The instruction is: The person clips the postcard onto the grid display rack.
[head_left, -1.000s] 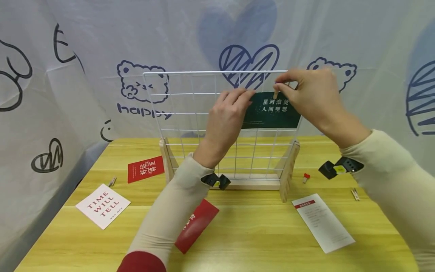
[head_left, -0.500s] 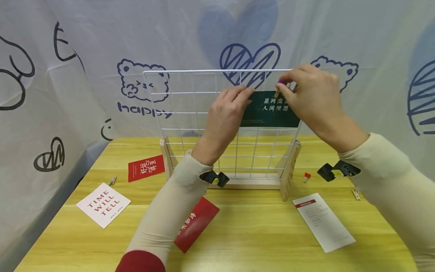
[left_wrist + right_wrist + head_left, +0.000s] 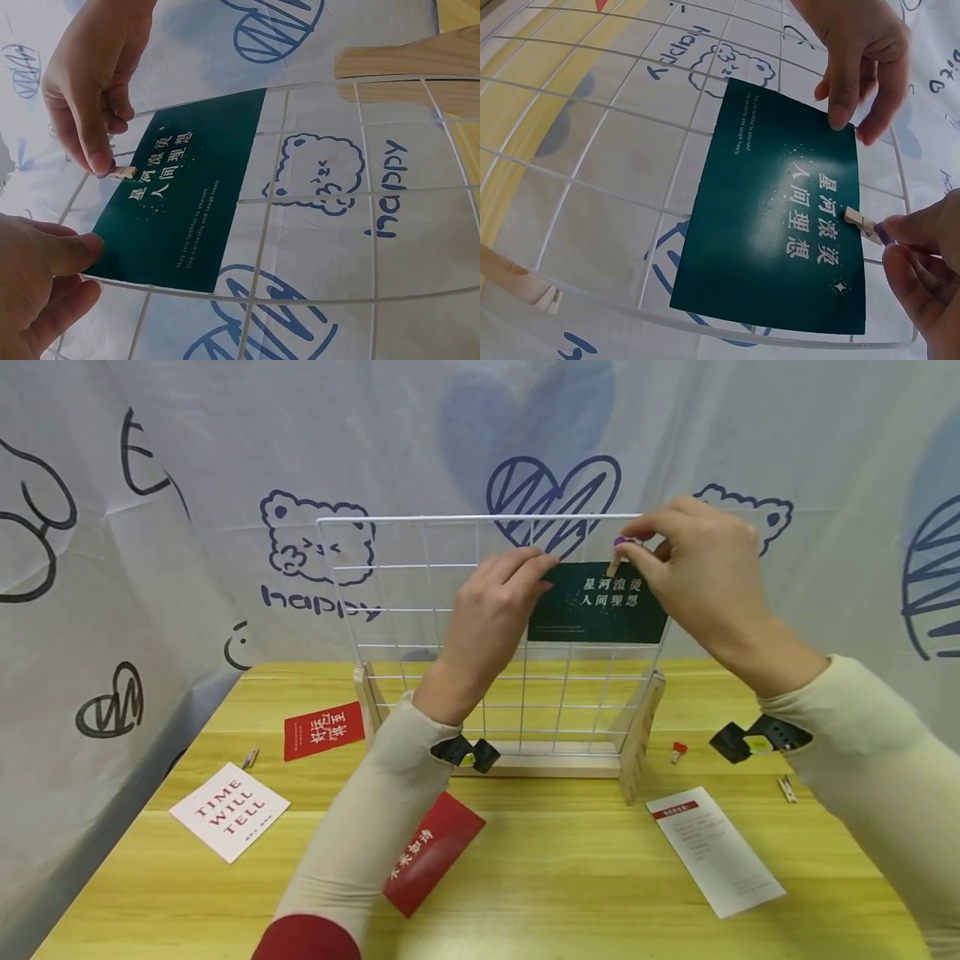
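A dark green card with white lettering lies against the upper right of a white wire grid. My left hand pinches the card's upper left corner between thumb and fingers, as the left wrist view shows. At the card's top edge, a small wooden clothespin with a purple end stands tilted, its tip overlapping the card. My right hand pinches that purple end between thumb and index finger.
Wooden feet carry the grid on the table. Around it lie a red card, a white lettered card, another red card and a white printed card. Small clothespins lie at both sides, one with a red top.
My right hand has shifted slightly right and up, with the clothespin now leaning and its purple end showing more. My left hand keeps its pinch on the card's corner.
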